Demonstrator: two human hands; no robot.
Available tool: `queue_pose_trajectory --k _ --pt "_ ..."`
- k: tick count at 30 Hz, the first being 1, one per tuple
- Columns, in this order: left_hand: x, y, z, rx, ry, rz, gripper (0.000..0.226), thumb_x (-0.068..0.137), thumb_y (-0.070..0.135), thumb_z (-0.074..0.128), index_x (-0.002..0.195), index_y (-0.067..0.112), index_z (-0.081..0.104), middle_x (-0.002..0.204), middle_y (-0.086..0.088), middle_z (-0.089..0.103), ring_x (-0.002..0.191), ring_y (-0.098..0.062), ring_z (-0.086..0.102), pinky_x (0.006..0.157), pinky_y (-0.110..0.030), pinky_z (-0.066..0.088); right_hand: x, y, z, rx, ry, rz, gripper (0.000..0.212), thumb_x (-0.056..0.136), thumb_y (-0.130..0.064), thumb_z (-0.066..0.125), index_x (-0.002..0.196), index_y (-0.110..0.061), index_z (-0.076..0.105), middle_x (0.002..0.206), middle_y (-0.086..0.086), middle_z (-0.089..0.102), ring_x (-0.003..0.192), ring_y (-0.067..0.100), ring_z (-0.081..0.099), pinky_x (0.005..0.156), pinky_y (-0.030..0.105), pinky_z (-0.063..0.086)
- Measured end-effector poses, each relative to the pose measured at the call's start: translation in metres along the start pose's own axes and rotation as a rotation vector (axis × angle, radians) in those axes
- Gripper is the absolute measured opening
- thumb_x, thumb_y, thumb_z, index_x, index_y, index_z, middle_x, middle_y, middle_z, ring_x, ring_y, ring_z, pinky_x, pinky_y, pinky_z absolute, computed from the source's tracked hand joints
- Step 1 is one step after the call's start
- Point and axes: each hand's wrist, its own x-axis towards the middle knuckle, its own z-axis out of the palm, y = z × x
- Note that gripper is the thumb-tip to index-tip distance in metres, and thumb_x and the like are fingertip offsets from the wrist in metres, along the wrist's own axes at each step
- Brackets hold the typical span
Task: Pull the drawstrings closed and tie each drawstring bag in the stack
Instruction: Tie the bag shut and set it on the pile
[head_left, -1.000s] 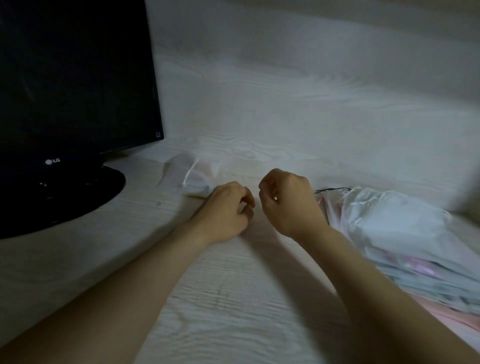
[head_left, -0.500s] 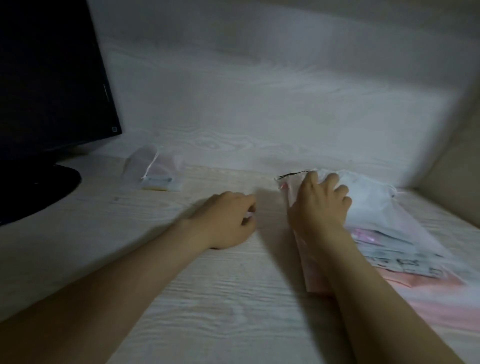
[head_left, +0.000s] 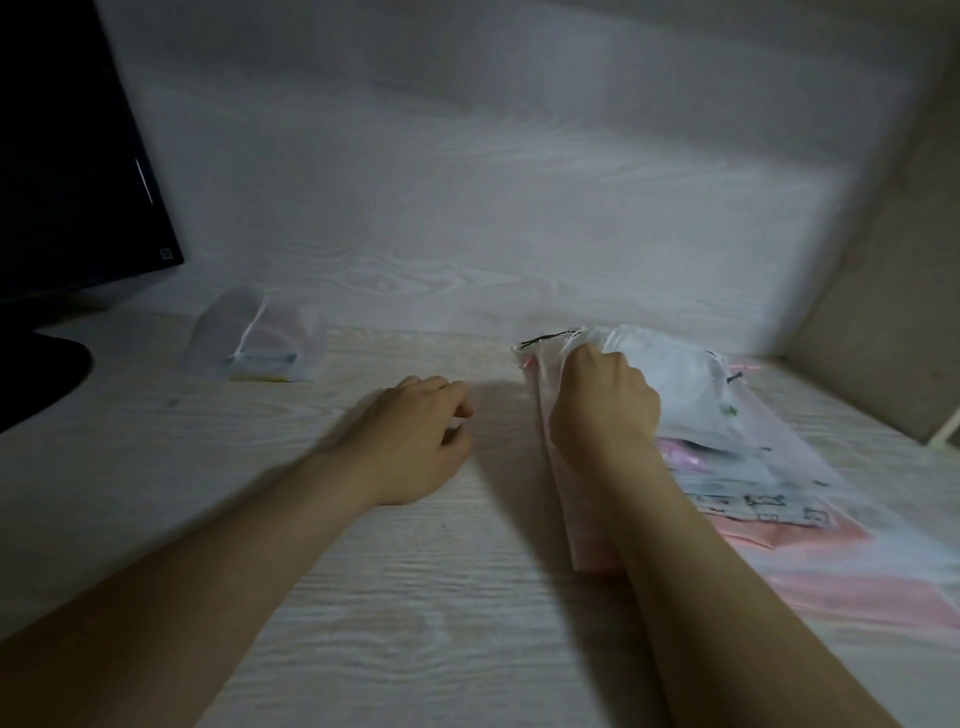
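Note:
A stack of translucent white and pink drawstring bags (head_left: 737, 447) lies on the pale wood desk at the right. My right hand (head_left: 602, 405) sits on the stack's near-left corner, its fingers curled round the top white bag (head_left: 675, 374) at its mouth, beside a black drawstring (head_left: 545, 339). My left hand (head_left: 415, 436) rests on the desk to the left of the stack, fingers loosely curled and holding nothing. A single translucent bag (head_left: 260, 338) with a white cord lies apart at the back left.
A black monitor (head_left: 67, 156) on a round black base (head_left: 31, 374) stands at the far left. A pale wood back panel (head_left: 467, 208) and a beige side wall (head_left: 883, 286) close the desk in behind and at the right.
The view swung right. My right hand left the spot beside my left hand, reached onto the stack and curled its fingers on the top bag. My left hand stayed on the desk.

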Motion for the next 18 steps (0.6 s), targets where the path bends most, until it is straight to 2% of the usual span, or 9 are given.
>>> queue_pose_trajectory --k 3,5,7,9,12,14,16,18 --pt "-0.001 -0.002 0.001 -0.044 0.011 -0.011 0.041 0.091 0.047 0.041 0.114 0.026 0.068 0.108 0.009 0.066 0.104 -0.017 0.058 0.092 -0.04 0.052 -0.001 -0.006 -0.002 -0.004 0.058 -0.005 0.027 0.108 -0.039 0.05 0.115 -0.015 0.06 0.118 0.013 0.065 0.111 0.036 0.062 0.076 0.034 0.032" --pt "-0.001 -0.002 0.002 -0.076 0.052 -0.006 0.029 0.092 0.037 0.051 0.11 0.026 0.071 0.103 0.011 0.066 0.101 -0.016 0.06 0.091 -0.037 0.052 -0.003 -0.013 -0.002 -0.01 0.131 -0.032 0.012 0.103 -0.026 0.059 0.109 -0.018 0.052 0.11 0.011 0.066 0.101 0.036 0.064 0.071 0.035 0.032" --pt "0.0 -0.002 0.002 -0.114 0.111 0.004 0.019 0.094 0.024 0.059 0.108 0.025 0.073 0.101 0.012 0.068 0.099 -0.012 0.061 0.089 -0.032 0.051 -0.006 -0.02 -0.004 -0.005 0.209 -0.064 0.023 0.098 -0.018 0.064 0.113 -0.017 0.047 0.102 0.011 0.067 0.093 0.037 0.065 0.067 0.036 0.032" --pt "-0.002 -0.001 -0.001 -0.156 0.137 -0.001 0.021 0.095 0.017 0.062 0.111 0.024 0.073 0.1 0.013 0.067 0.094 -0.007 0.061 0.087 -0.029 0.05 -0.009 -0.025 -0.006 0.008 0.241 -0.087 0.029 0.097 -0.014 0.064 0.121 -0.016 0.048 0.096 0.01 0.065 0.087 0.037 0.062 0.066 0.036 0.032" --pt "-0.004 -0.001 -0.003 -0.197 0.145 0.011 0.021 0.093 0.013 0.064 0.108 0.022 0.075 0.102 0.01 0.072 0.096 -0.008 0.066 0.089 -0.03 0.053 -0.01 -0.026 -0.006 0.013 0.191 -0.085 0.016 0.097 -0.008 0.061 0.108 -0.016 0.052 0.087 0.005 0.05 0.076 0.03 0.044 0.067 0.035 0.031" --pt "-0.004 -0.002 -0.003 -0.207 0.142 0.011 0.017 0.091 0.013 0.065 0.101 0.022 0.077 0.099 0.01 0.072 0.095 -0.01 0.066 0.091 -0.033 0.054 -0.01 -0.021 -0.005 0.017 0.14 -0.065 0.013 0.097 -0.01 0.061 0.097 -0.017 0.051 0.085 0.003 0.045 0.077 0.028 0.042 0.069 0.035 0.032" --pt "-0.004 -0.002 -0.003 -0.219 0.132 0.009 0.016 0.091 0.014 0.065 0.092 0.025 0.077 0.094 0.013 0.07 0.093 -0.008 0.065 0.09 -0.036 0.054 -0.01 -0.018 -0.005 0.027 0.089 -0.034 0.02 0.098 -0.013 0.061 0.093 -0.02 0.043 0.085 0.001 0.038 0.085 0.03 0.048 0.072 0.035 0.032" --pt "-0.004 -0.003 -0.002 -0.225 0.123 0.009 0.017 0.091 0.015 0.065 0.089 0.027 0.076 0.093 0.014 0.068 0.092 -0.006 0.064 0.089 -0.038 0.055 -0.01 -0.015 -0.002 0.05 0.065 -0.006 0.023 0.097 -0.013 0.059 0.091 -0.019 0.038 0.089 0.003 0.041 0.094 0.032 0.055 0.074 0.035 0.033"
